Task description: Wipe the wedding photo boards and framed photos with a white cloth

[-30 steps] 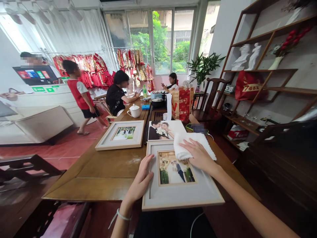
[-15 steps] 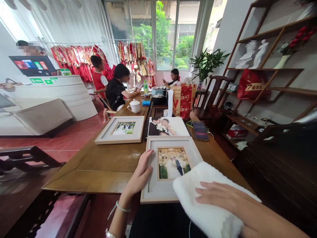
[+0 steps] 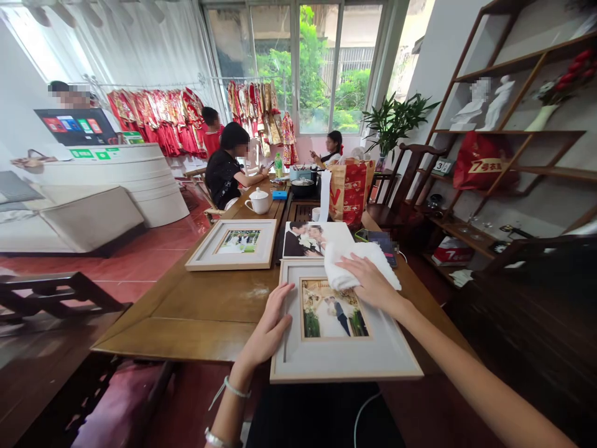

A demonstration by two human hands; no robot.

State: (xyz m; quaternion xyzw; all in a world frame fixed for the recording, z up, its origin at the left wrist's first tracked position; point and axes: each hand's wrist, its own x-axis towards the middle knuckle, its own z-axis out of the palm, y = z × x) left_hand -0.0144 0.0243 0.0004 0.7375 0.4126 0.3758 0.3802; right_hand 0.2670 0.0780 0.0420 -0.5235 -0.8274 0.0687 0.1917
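Observation:
A pale framed wedding photo (image 3: 342, 354) lies flat at the near edge of the long wooden table (image 3: 205, 311). My left hand (image 3: 270, 326) rests flat on the frame's left border, fingers stretched out. My right hand (image 3: 370, 283) presses a folded white cloth (image 3: 357, 261) onto the frame's far right corner, fingers spread over it. Just beyond lie an unframed wedding print (image 3: 314, 238) and a second framed photo (image 3: 236, 244).
Further along the table stand a white teapot (image 3: 259, 200), a red gift bag (image 3: 349, 190), a phone (image 3: 385, 244) and tea things. Two people sit at the far end; a child stands by hanging red garments. Wooden shelves (image 3: 513, 137) line the right wall, a bench (image 3: 56, 295) sits left.
My right hand carried the cloth from the frame's near right corner back up to its far right corner. My left hand stayed on the left border. The child walked further away.

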